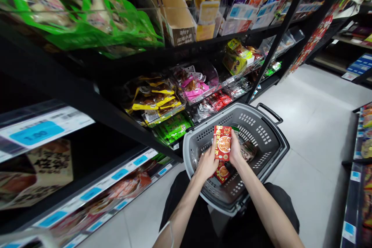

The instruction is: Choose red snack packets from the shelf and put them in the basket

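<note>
Head view | left hand point(207, 163) and right hand point(236, 152): closed on opposite sides of red box point(223, 144) | box position: over gray basket point(188, 159) | second red carton point(223, 173): inside basket | yellow-edged packets point(157, 95): on shelf, beyond basket.

Between the left fingers point(213, 150) and right fingers point(233, 140), a red rectangular printed carton point(223, 145) fills the gap; beyond it, the grey perforated plastic basket point(188, 155) gapes open upward, black metal shelving point(110, 114) crowding its left, pale tiled floor point(314, 104) free rightward
</note>
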`<action>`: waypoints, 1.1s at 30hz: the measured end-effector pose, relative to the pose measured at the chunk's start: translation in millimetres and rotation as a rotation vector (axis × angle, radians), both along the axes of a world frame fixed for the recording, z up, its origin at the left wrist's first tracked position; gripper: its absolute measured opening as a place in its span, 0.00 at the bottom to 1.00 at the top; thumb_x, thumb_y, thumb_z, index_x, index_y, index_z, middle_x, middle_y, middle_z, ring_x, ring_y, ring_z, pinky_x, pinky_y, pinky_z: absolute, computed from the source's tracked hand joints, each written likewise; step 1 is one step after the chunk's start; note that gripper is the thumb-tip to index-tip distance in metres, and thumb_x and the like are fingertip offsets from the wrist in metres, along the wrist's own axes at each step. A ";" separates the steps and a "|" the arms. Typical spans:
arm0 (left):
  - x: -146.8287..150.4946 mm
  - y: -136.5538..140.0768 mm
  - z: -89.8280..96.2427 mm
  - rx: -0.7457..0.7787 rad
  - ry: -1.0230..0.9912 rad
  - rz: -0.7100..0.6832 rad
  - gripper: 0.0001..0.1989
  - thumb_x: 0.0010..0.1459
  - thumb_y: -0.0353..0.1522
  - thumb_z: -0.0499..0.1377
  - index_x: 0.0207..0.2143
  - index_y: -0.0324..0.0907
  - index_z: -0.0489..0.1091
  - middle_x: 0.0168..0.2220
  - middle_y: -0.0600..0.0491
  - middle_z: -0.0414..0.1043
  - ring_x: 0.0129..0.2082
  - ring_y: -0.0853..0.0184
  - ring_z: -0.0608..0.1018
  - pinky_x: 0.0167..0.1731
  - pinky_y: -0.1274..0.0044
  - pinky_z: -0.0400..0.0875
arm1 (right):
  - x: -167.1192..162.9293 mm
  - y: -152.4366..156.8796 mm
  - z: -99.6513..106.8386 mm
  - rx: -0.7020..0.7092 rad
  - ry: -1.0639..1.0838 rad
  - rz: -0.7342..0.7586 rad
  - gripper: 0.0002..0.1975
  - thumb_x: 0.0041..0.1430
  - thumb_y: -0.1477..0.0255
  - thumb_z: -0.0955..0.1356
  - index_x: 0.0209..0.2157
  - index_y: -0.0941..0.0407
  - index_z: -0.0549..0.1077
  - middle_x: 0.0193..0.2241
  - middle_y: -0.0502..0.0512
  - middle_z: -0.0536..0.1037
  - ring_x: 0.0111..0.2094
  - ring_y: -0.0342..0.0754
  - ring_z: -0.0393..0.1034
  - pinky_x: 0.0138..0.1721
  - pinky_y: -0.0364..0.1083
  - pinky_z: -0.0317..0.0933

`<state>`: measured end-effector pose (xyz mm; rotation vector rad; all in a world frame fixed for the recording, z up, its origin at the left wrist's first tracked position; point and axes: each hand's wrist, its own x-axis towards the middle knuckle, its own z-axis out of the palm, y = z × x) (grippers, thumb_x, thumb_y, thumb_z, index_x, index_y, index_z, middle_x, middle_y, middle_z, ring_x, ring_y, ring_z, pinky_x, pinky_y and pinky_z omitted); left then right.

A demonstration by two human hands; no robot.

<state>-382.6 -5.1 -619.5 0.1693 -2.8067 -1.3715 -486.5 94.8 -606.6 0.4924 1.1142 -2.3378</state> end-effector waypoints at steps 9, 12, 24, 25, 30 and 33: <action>0.4 1.7 -0.8 0.008 -0.001 0.019 0.47 0.62 0.25 0.50 0.74 0.48 0.25 0.65 0.43 0.64 0.59 0.54 0.74 0.56 0.67 0.71 | 1.6 -0.4 3.6 -0.004 -0.041 0.034 0.19 0.66 0.55 0.66 0.38 0.57 0.76 0.32 0.56 0.84 0.35 0.53 0.81 0.40 0.50 0.75; 0.8 2.0 -0.8 0.011 0.005 0.015 0.47 0.61 0.24 0.50 0.74 0.48 0.26 0.65 0.43 0.64 0.60 0.55 0.73 0.57 0.67 0.70 | 1.9 0.6 3.2 -0.008 -0.056 0.060 0.20 0.66 0.53 0.65 0.38 0.57 0.76 0.33 0.57 0.84 0.36 0.54 0.81 0.40 0.51 0.75; -1.4 1.6 -7.4 -0.027 0.038 0.010 0.42 0.62 0.26 0.51 0.75 0.44 0.37 0.62 0.41 0.63 0.62 0.55 0.69 0.60 0.65 0.68 | 2.5 5.5 15.5 -0.139 -0.017 0.292 0.21 0.64 0.51 0.67 0.36 0.55 0.75 0.35 0.58 0.84 0.41 0.56 0.80 0.41 0.53 0.75; -2.3 1.6 -8.0 -0.024 0.036 0.023 0.39 0.64 0.27 0.51 0.74 0.44 0.41 0.62 0.41 0.63 0.62 0.55 0.69 0.59 0.65 0.68 | 2.4 5.9 15.7 -0.164 -0.003 0.319 0.19 0.62 0.52 0.68 0.35 0.55 0.75 0.37 0.58 0.84 0.41 0.56 0.80 0.41 0.52 0.74; -2.7 1.4 -8.0 0.102 0.052 0.236 0.23 0.72 0.40 0.47 0.63 0.43 0.66 0.59 0.44 0.69 0.59 0.57 0.72 0.59 0.66 0.69 | 5.2 -2.4 2.6 -0.042 0.146 0.127 0.25 0.41 0.73 0.81 0.42 0.53 0.71 0.36 0.50 0.83 0.34 0.48 0.79 0.35 0.43 0.71; -1.3 -0.1 -7.5 0.162 0.113 0.298 0.22 0.71 0.42 0.50 0.59 0.39 0.69 0.57 0.42 0.73 0.59 0.55 0.74 0.59 0.65 0.69 | 7.3 -9.4 -4.3 0.086 0.209 -0.023 0.36 0.35 0.76 0.82 0.48 0.51 0.70 0.35 0.48 0.83 0.33 0.46 0.78 0.35 0.43 0.72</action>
